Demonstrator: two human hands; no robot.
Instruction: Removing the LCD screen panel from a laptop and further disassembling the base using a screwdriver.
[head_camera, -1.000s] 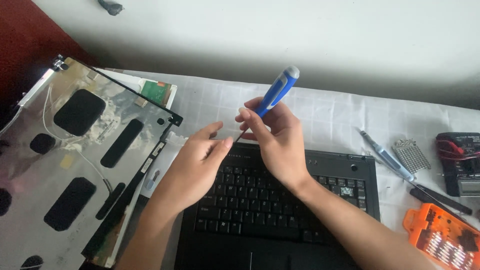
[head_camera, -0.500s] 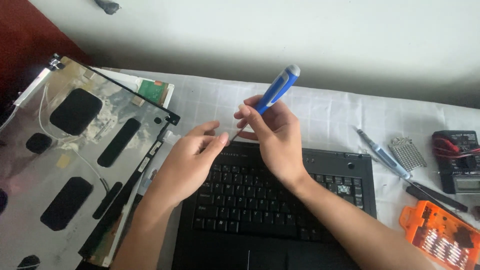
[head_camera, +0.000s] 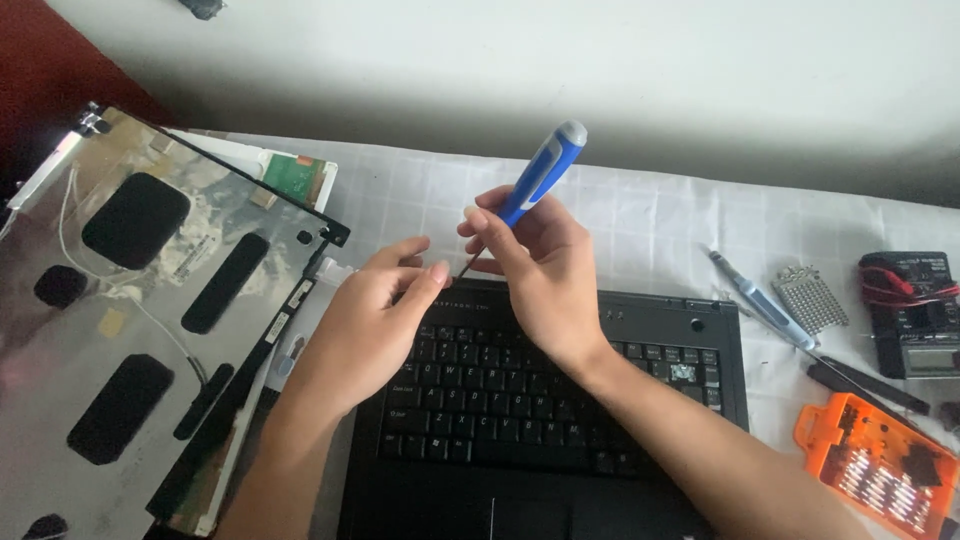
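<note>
My right hand (head_camera: 540, 275) grips a blue and grey screwdriver (head_camera: 540, 175), handle tilted up to the right, its thin shaft pointing down-left toward my left fingertips. My left hand (head_camera: 375, 320) hovers over the upper left corner of a black laptop base with keyboard (head_camera: 520, 400); its thumb and forefinger are pinched together right at the screwdriver's tip. Whether they hold something small is too tiny to tell.
A detached laptop screen back panel (head_camera: 130, 320) with silver foil and black patches lies on the left. On the white checked cloth (head_camera: 640, 220) at right lie a second screwdriver (head_camera: 760, 305), a small metal grid piece (head_camera: 812, 298), a multimeter (head_camera: 915, 310) and an orange bit case (head_camera: 880, 465).
Both hands have shifted slightly; my left fingers have closed in toward the screwdriver tip. The screwdriver keeps the same tilt.
</note>
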